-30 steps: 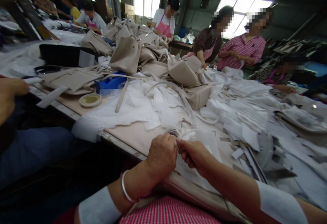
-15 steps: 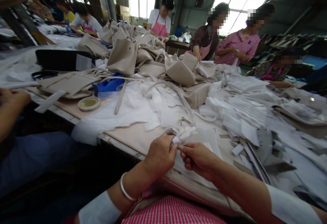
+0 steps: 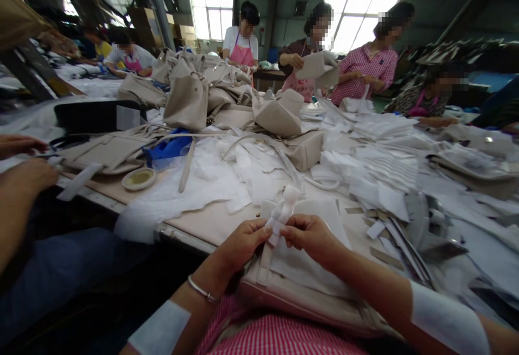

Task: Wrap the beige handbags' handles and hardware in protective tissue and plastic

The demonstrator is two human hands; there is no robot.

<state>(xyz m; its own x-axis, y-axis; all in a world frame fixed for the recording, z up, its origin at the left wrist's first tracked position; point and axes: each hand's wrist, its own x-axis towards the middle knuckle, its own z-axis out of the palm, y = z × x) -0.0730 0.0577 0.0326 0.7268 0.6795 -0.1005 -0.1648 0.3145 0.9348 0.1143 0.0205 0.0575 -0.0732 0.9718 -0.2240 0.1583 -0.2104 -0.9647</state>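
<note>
Both hands meet over the near edge of the table; the left hand and the right hand each pinch a white wrap, a crumpled twist of thin paper or tissue, fingertips closed on it from either side. The wrap stands up between them, its loose end flaring above the knuckles; below it a beige strap runs down to a beige bag lying on the lap against the table edge, with a white sheet spread over it; whether the wrap is wound round the strap itself I cannot tell, as the fingers hide the join.

The wrap looks very light, soft and easily torn; it should crush rather than spring back, so a fingertip pinch near its base, close to the strap, seems the sound hold, since a pull on the flared end would likely rip it. The bag looks limp but heavier; the lap carries it.

Against the earlier frame, the wrap has risen and stands taller and more open; the left hand, then a closed fist over it, now shows extended fingers; the bag and strap have come into view, and a person across the table now holds up a beige panel.
</note>
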